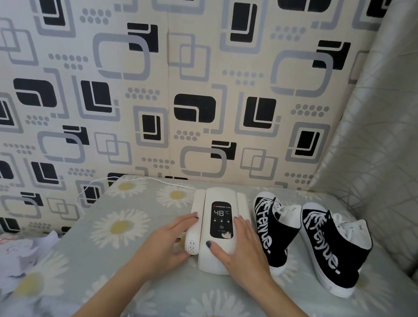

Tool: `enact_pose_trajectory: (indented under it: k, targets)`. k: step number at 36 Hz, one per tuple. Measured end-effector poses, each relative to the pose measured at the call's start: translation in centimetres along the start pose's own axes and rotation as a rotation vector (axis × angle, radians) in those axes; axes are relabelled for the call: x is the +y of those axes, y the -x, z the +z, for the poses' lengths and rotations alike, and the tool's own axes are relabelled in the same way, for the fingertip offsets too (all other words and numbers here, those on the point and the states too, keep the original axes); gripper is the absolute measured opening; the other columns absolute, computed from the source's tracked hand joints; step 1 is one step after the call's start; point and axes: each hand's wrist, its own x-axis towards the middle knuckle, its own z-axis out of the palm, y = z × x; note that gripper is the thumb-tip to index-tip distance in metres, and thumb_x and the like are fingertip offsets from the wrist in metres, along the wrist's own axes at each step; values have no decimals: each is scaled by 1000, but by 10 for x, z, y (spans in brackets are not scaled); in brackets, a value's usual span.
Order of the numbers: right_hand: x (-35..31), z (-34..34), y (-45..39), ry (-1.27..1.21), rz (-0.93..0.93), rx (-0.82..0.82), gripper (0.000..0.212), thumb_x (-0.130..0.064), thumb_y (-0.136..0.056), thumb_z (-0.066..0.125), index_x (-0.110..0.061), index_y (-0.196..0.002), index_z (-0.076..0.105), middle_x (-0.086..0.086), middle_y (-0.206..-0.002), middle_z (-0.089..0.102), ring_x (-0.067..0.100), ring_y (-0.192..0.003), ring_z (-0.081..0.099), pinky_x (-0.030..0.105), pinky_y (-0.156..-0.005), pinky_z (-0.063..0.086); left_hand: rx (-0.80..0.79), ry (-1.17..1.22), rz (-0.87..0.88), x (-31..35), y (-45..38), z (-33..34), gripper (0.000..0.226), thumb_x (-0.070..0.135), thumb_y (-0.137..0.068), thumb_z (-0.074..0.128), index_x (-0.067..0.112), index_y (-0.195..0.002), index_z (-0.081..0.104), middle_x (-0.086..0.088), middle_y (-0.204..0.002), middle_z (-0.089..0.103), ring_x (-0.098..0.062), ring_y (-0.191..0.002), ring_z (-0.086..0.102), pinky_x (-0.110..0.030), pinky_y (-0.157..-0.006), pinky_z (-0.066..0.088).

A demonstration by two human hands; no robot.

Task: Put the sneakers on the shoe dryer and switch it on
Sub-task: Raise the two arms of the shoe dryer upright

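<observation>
head view: the left hand (171, 238) curls round the left drying arm (194, 228) of the white shoe dryer (216, 256), while the right hand (239, 248) lies flat with straight fingers on its body, covering the right arm. the dryer lies on the daisy-print cover (122, 226) and looks light, rigid, smooth plastic, probably best held by the body while the arms unfold. both black sneakers (306, 241) stand just right of it, soft canvas on stiff soles, easiest gripped at the collar; the display reads 48, and the cord's (131, 180) plug is out of sight.
</observation>
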Motion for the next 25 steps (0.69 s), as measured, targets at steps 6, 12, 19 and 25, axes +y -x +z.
enact_pose_trajectory:
  k: [6, 12, 19, 25]
  targets:
    - [0, -1, -1, 7, -5, -6, 97, -70, -80, 53, -19, -153, 15, -5, -162, 13, 10, -149, 6, 26, -120, 6, -39, -60, -12, 2, -5, -7, 70, 25, -73, 79, 22, -138, 53, 17, -145, 45, -10, -89, 66, -22, -84, 53]
    - [0, -1, -1, 12, -5, -6, 97, -71, -79, 52, -20, -152, 16, -6, -161, 13, 10, -149, 6, 26, -120, 6, -54, -253, -29, 4, -9, -14, 71, 43, -72, 75, 36, -138, 49, 33, -144, 38, -8, -71, 63, -16, -67, 45]
    - [1, -1, -1, 27, -16, -1, 97, -72, -79, 51, -19, -152, 16, -5, -161, 14, 10, -148, 7, 26, -120, 6, -33, -310, 3, 5, -12, -21, 73, 47, -68, 75, 36, -137, 53, 31, -142, 45, -9, -92, 64, -10, -68, 36]
    - [2, -1, 0, 47, -32, 10, 96, -73, -80, 49, -19, -152, 16, -5, -161, 14, 10, -148, 7, 25, -120, 6, -17, -305, 49, 5, -21, -28, 72, 50, -66, 75, 34, -134, 57, 28, -139, 51, -12, -89, 62, -14, -66, 40]
